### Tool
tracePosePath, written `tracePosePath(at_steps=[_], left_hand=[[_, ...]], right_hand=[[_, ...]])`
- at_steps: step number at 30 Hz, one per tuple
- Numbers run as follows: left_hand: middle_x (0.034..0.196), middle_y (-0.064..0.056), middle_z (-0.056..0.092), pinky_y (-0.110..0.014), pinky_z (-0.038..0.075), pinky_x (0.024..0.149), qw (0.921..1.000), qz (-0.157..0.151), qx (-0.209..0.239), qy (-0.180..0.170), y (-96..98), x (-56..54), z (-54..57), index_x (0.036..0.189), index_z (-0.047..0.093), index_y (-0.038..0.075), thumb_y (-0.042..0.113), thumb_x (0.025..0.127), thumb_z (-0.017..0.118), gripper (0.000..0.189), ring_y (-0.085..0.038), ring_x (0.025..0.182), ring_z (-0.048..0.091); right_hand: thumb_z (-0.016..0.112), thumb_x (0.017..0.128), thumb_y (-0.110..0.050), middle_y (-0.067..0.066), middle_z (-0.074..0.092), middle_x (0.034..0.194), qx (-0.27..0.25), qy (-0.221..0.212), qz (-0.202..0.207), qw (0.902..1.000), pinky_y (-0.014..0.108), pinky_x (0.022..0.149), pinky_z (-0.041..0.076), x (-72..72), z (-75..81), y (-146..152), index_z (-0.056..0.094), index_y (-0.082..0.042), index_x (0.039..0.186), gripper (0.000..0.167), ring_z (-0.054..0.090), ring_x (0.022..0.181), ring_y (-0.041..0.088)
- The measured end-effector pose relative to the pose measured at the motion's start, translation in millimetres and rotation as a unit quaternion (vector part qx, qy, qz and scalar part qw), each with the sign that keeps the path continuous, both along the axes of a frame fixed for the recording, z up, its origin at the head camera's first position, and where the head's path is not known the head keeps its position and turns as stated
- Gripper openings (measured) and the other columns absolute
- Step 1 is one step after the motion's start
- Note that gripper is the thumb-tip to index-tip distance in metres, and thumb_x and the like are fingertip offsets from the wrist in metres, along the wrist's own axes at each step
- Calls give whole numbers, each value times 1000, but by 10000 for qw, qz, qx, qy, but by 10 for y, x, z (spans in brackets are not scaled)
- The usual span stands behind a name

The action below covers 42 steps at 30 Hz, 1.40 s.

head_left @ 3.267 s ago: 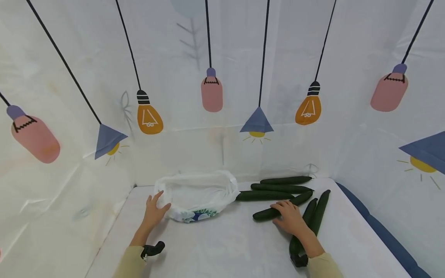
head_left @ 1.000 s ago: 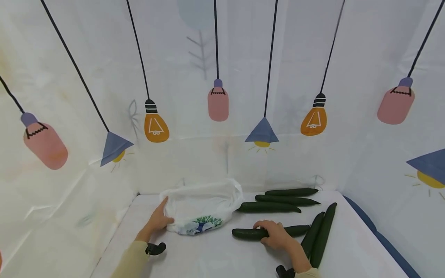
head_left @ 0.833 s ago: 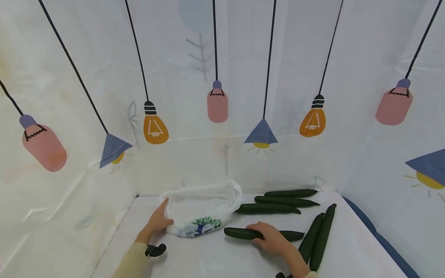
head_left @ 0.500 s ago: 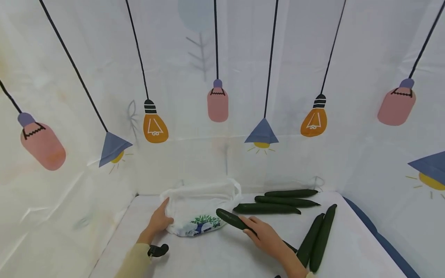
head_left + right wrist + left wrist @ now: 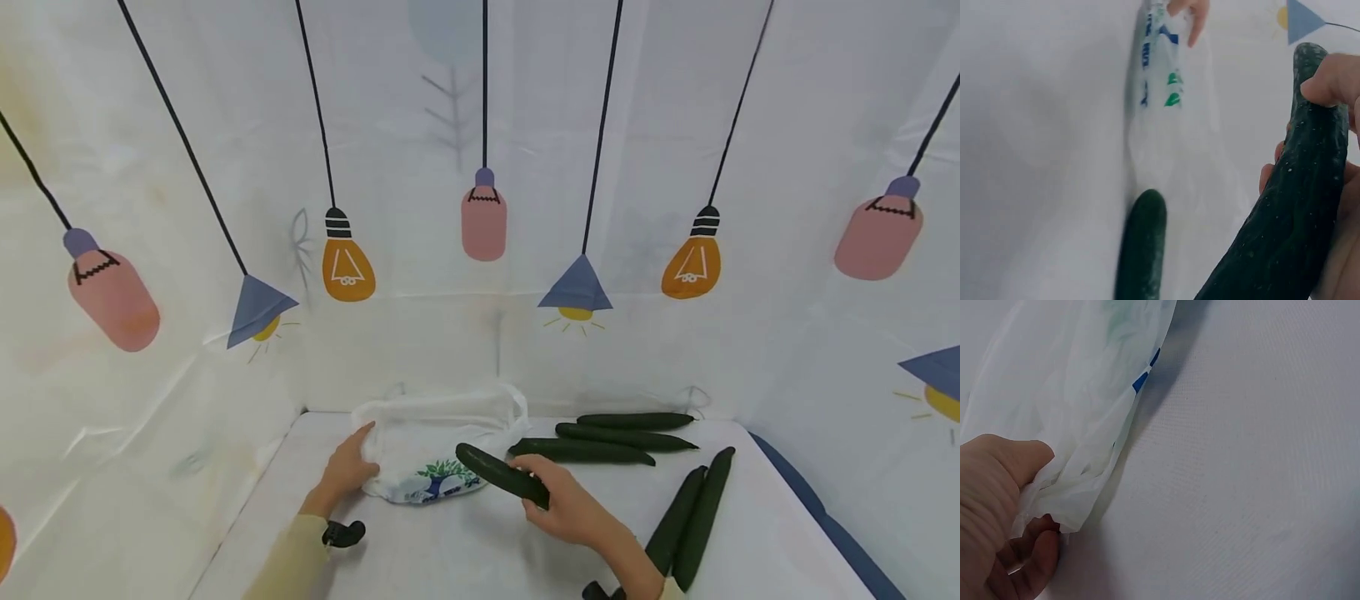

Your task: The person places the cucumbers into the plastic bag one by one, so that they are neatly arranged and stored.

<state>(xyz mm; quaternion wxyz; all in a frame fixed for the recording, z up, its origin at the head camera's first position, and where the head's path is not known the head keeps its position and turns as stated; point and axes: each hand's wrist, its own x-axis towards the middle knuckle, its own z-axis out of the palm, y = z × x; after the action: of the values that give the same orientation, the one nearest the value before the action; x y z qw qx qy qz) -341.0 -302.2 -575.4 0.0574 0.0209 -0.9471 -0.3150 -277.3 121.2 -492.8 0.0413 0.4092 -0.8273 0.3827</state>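
A white plastic bag (image 5: 405, 433) with a blue and green print lies on the table, its mouth spread wide. My left hand (image 5: 345, 471) pinches the bag's left edge; the left wrist view shows the thumb over the film and the fingers curled beneath. In my right hand (image 5: 566, 504) I grip a dark green cucumber (image 5: 491, 472), raised above the table and tilted, its free end in front of the bag's right part. The right wrist view shows my thumb across the held cucumber (image 5: 1279, 206). Whether anything lies inside the bag is hidden.
Three cucumbers lie at the back right; the nearest, a long cucumber (image 5: 581, 451), has its end at the bag's right side. Two more cucumbers (image 5: 705, 517) lie side by side near my right forearm. A printed white sheet (image 5: 420, 350) stands behind the white table (image 5: 420, 558).
My right hand has slid the cucumber left across the table, then lifted and tilted it towards the bag. The left hand has closed in on the bag's edge and stays there.
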Motion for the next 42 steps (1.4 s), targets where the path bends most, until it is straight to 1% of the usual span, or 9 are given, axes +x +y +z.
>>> tracePosePath(at_steps=[4,8,13,18,21,24,30,36,42], left_hand=[[142,-37,36,-70,35,91,9996,-137,-196,-156,-24,5,40,143,48,11,7,70,69,76,-57,126,36],[142,-40,33,-69,30,97,9989,-386,-206,-177,-11,-15,46,139,52,3,6,71,67,70,-56,129,32],[142,-37,37,-62,34,100,9988,-448,-155,-117,5,-40,27,145,37,-6,5,70,65,80,-52,128,38],[148,-33,31,-61,28,105,9991,-328,-96,-254,3,-54,3,151,24,-4,6,73,65,89,-50,134,30],[149,-32,29,-62,25,106,9991,-285,-101,-290,-2,-74,-17,152,19,-4,7,73,65,92,-50,136,26],[149,-32,31,-63,26,105,9992,-246,-1,-327,12,-85,-27,152,25,1,7,73,66,89,-50,135,28],[145,-32,37,-64,29,103,9989,-183,93,-431,61,-67,-37,144,46,6,5,72,67,74,-50,132,34],[146,-31,36,-61,28,106,9990,-241,225,-293,50,-68,-40,150,32,1,5,74,64,83,-49,133,32],[150,-28,32,-60,23,108,9978,-303,488,-334,-69,-50,-74,152,27,2,5,76,65,85,-47,137,27]], right_hand=[[69,90,-9,-5,57,129,-448,409,399,9974,32,87,51,-8,172,-35,52,-21,137,51,58,110,13],[69,88,-3,2,61,127,-868,835,740,9900,33,89,51,-11,403,-107,56,-12,135,50,59,113,19],[70,84,5,10,63,120,-1209,1151,894,9819,33,87,52,46,799,-255,59,-2,129,47,60,109,22],[70,79,14,16,64,114,-1604,1070,1306,9725,32,81,54,123,1281,-447,60,6,123,45,61,102,23],[69,79,16,18,64,113,-1787,929,1495,9680,32,78,54,68,1455,-565,61,8,120,43,62,100,23],[68,82,13,17,63,116,-1810,611,1410,9714,33,78,52,-43,1523,-689,61,7,123,42,61,99,23],[66,90,0,8,60,129,-1816,-383,1230,9749,33,80,51,-374,1489,-979,57,-3,134,46,59,101,20],[65,92,-7,4,60,130,-1814,-774,1219,9728,34,81,53,-601,1512,-1230,56,-9,138,47,60,100,19],[64,91,-1,15,62,126,-1677,-855,1063,9764,31,80,53,-691,1457,-1397,56,-1,136,45,62,97,25]])
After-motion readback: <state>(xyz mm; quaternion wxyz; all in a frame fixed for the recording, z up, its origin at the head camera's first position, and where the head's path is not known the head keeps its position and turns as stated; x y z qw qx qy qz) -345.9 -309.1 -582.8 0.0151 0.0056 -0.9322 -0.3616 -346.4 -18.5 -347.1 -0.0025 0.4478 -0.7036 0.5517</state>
